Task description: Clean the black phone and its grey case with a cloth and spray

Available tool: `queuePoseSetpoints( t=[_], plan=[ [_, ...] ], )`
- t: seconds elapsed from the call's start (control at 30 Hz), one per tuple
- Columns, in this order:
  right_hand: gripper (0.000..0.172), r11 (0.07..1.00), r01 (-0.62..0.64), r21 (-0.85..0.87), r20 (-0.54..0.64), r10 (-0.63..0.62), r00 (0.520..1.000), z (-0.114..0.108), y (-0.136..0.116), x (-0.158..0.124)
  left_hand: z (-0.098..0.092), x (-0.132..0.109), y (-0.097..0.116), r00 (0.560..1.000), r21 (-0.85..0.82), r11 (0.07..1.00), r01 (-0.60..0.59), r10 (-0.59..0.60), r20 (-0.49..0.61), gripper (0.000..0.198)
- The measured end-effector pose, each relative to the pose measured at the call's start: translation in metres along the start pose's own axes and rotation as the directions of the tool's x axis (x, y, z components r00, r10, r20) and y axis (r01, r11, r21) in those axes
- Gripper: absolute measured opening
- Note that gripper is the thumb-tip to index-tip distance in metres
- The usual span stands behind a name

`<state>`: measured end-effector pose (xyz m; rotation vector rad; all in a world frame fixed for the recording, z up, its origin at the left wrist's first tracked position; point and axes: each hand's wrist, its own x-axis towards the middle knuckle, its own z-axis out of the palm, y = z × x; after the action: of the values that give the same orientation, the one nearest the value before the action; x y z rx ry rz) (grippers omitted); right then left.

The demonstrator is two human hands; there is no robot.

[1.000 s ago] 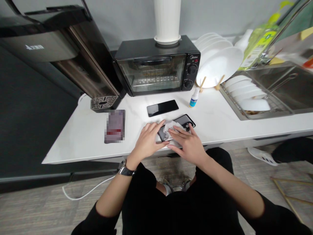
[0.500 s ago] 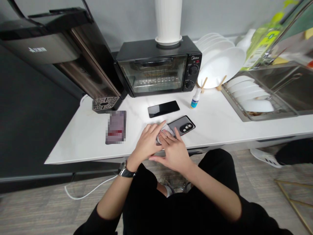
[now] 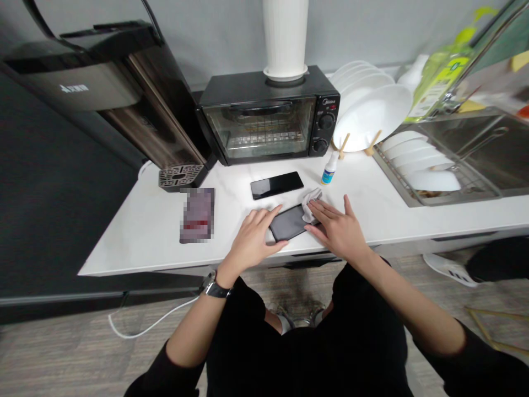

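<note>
A grey phone case (image 3: 288, 223) with a black rim lies back-up on the counter. My left hand (image 3: 252, 237) steadies its left end, thumb on the near edge and fingers at the far edge. Over the right end, my right hand (image 3: 336, 227) presses a crumpled light grey cloth (image 3: 311, 203) under its fingers, hiding the camera cutouts. Just behind lies a black phone (image 3: 276, 185), screen up. A small white spray bottle (image 3: 329, 170) with a blue label stands upright to the right of the phone.
A toaster oven (image 3: 268, 127) stands at the back, a white pot (image 3: 286, 38) on top. Left are a drink dispenser (image 3: 177, 132) and a blurred-out flat packet (image 3: 197, 215). Right are racked plates (image 3: 372, 118) and a sink (image 3: 481, 187) with dishes. The counter's front edge is near my hands.
My right hand has slid the cloth rightwards along the case, from its left end onto the camera end. My left hand has stayed at the left end.
</note>
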<state>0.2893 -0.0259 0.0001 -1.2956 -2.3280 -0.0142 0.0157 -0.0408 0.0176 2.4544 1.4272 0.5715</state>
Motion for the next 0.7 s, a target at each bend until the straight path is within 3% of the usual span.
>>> queuePoseSetpoints(
  t=[0.1, 0.3, 0.4, 0.57, 0.7],
  plan=[
    [0.071, 1.000, -0.018, -0.008, -0.018, 0.018, 1.000, 0.004, -0.011, -0.003, 0.000, 0.001, 0.000, 1.000, -0.009, 1.000, -0.001, 0.001, 0.000, 0.091],
    [0.094, 0.984, 0.059, 0.170, 0.020, -0.063, 0.998, 0.027, -0.088, -0.007, -0.001, 0.000, -0.003, 0.999, -0.037, 0.999, -0.029, 0.030, 0.014, 0.087],
    [0.097, 0.968, 0.078, 0.237, 0.033, -0.088, 0.996, 0.029, -0.103, -0.007, -0.001, -0.003, -0.003, 1.000, -0.034, 0.999, -0.027, 0.027, -0.002, 0.084],
    [0.072, 0.966, 0.114, 0.231, 0.110, -0.142, 0.984, 0.013, -0.065, -0.005, -0.001, -0.003, -0.002, 1.000, -0.030, 0.999, -0.029, 0.029, 0.003, 0.086],
    [0.060, 0.993, 0.053, 0.106, 0.093, -0.063, 0.994, -0.001, -0.019, -0.001, -0.001, -0.001, -0.001, 1.000, -0.006, 1.000, -0.017, 0.017, 0.000, 0.087]
  ],
)
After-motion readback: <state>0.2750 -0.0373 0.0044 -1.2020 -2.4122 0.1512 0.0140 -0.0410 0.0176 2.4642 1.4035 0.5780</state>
